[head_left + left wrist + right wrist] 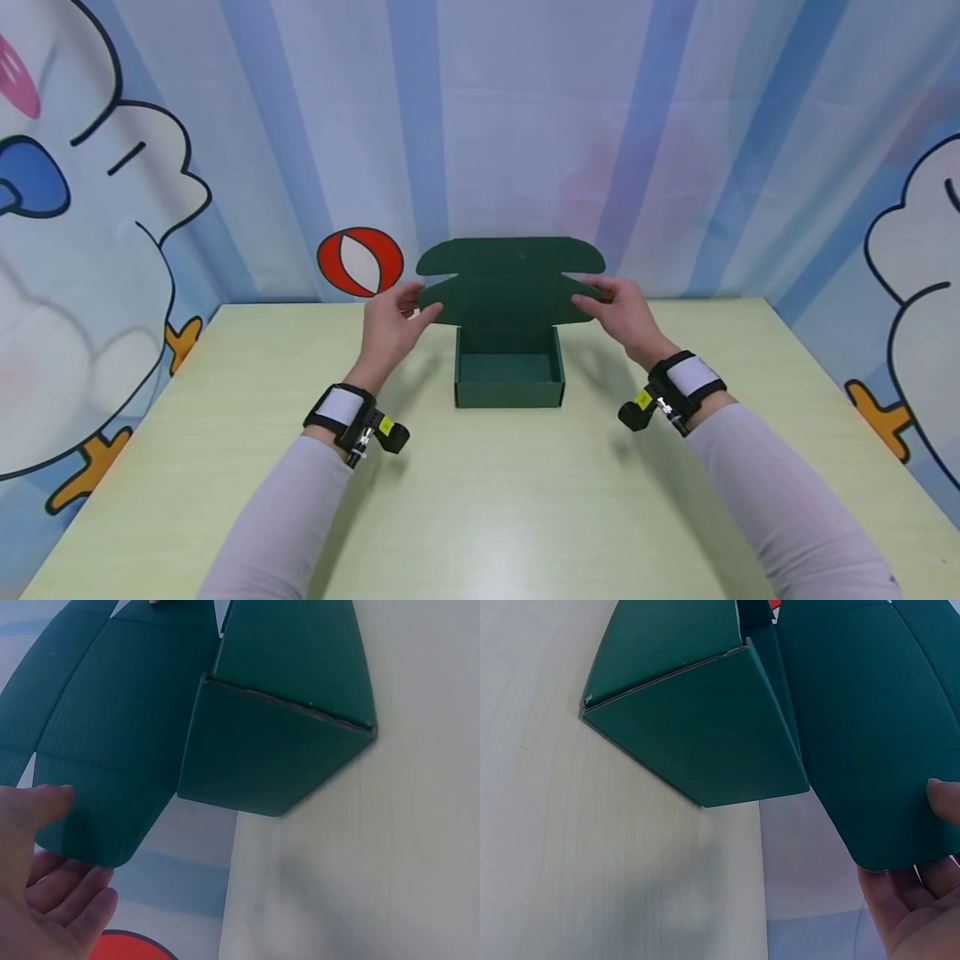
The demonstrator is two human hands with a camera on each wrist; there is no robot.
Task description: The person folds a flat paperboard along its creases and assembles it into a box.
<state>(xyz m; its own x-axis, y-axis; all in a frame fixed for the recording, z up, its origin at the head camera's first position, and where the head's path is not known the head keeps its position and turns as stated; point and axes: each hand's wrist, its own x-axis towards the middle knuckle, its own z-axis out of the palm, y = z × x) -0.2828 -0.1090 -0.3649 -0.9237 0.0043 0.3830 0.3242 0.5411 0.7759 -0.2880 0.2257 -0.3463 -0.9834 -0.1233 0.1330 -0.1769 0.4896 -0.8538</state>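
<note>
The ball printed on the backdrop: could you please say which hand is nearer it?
Left: in the head view, the left hand is just below and right of the ball; the right hand is farther off, across the green lid.

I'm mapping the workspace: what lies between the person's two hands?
The raised lid of the green cardboard mailer box spans from the left hand to the right hand, as the head view shows.

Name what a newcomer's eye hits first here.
Probably the dark green box standing open mid-table, its lid raised at the back. The left hand and right hand hold the lid's side flaps, one each. Next, the red-and-white ball picture on the striped cloth behind, left of the lid.
</note>
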